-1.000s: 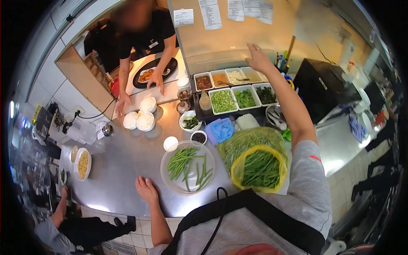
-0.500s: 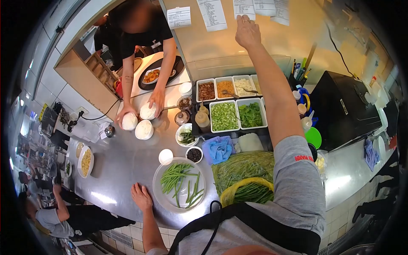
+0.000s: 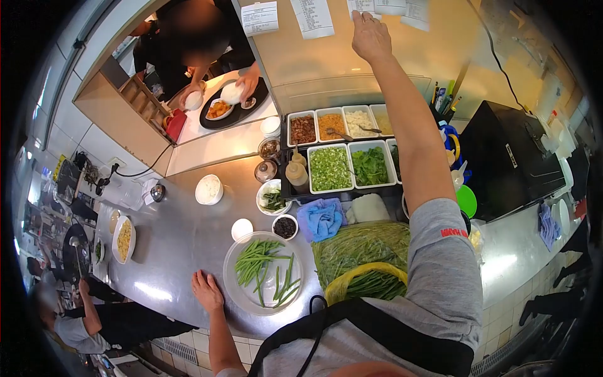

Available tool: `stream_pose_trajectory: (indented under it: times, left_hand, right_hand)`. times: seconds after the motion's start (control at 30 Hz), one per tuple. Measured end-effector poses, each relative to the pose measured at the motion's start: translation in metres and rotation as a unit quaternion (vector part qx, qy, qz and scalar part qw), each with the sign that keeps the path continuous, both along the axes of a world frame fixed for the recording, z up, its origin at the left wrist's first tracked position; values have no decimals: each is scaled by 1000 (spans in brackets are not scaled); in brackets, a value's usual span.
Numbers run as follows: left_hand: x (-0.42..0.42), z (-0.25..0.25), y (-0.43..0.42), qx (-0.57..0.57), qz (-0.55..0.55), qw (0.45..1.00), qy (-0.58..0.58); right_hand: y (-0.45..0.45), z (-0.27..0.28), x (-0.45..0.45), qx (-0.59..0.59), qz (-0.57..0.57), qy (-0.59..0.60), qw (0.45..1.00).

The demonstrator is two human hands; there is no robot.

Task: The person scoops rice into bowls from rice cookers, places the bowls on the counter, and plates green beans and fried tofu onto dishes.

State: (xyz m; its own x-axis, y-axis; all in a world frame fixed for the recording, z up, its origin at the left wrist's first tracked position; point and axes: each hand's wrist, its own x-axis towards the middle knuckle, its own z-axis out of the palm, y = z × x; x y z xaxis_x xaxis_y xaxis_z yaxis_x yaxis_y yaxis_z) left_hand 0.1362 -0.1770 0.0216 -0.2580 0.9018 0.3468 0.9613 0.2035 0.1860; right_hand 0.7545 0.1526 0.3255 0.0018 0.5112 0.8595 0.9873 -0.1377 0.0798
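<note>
My left hand (image 3: 207, 290) lies flat on the steel counter (image 3: 164, 251) with its fingers stretched out, holding nothing. Just right of it stands a clear round bowl (image 3: 231, 290) of cut green beans (image 3: 251, 259). My right hand (image 3: 372, 39) is raised to the wall, its fingers curled at the lower edge of a printed order slip (image 3: 361, 6); the thumb is hidden. Other slips (image 3: 312, 17) hang on both sides. Under my right forearm are white tubs of chopped green vegetable (image 3: 329, 168) and leafy greens (image 3: 370, 167).
Beyond the serving hatch, a co-worker's hands (image 3: 246, 81) hold white bowls over a black tray (image 3: 242, 114). A bowl of rice (image 3: 209, 190), a blue cloth (image 3: 321, 220) and a plastic bag of green beans (image 3: 358, 251) sit on the counter. At right is a black box-shaped appliance (image 3: 502, 163).
The co-worker has lifted two white bowls from the counter and carried them back through the hatch, over the tray. My hands stay in place; the view has shifted slightly.
</note>
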Motion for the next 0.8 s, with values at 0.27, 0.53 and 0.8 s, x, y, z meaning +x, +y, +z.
stream_pose_trajectory:
  times: [0.27, 0.53, 0.8]
  left_hand:
    - [1, 0, 0, 3, -1, 1000, 3]
    - [-1, -1, 1, -6, 6, 1000, 7]
    - [3, 3, 1, 33, 6, 999, -26]
  right_hand:
    - [-9, 11, -3, -39, 20, 35, 998]
    - [-14, 30, -12, -58, 22, 107, 992]
    - [34, 8, 35, -19, 56, 10, 998]
